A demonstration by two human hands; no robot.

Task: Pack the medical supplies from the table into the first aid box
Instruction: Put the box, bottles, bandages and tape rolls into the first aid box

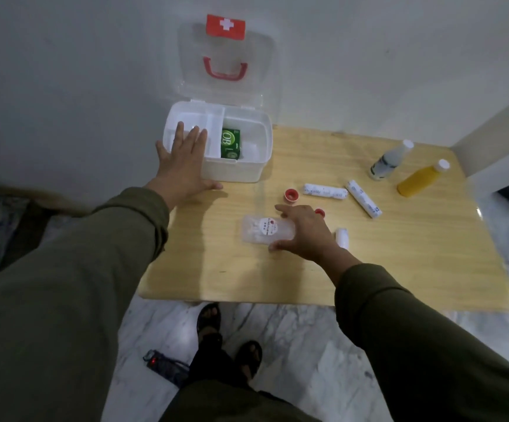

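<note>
A pale wooden table (399, 269) with a smooth grained top stands in a corner of grey walls. At its far left corner sits the first aid box (247, 169), a rounded white plastic tub with its translucent lid (256, 86) tipped up against the wall, showing a red curved handle (225, 70) and a red latch with a white cross (226, 26). Inside, a white tray (207, 120) covers the left part, and a green carton (230, 143) lies in the compartment beside it. The left hand (183, 166) lies flat with fingers spread over the box's near left corner, thumb reaching along the front wall. The right hand (303, 231) is opened wide over a clear plastic packet of white swabs (262, 228) lying mid-table, thumb and forefinger at either edge of it; whether it grips cannot be told. Near it lie 2 red-rimmed tape rolls (292, 195), a small white bottle (342, 237), and 2 white wrapped bandage rolls (325, 190), cylindrical and crinkled. Farther right stand a cloudy bottle (390, 161) and an orange bottle (420, 179), both white-capped.
</note>
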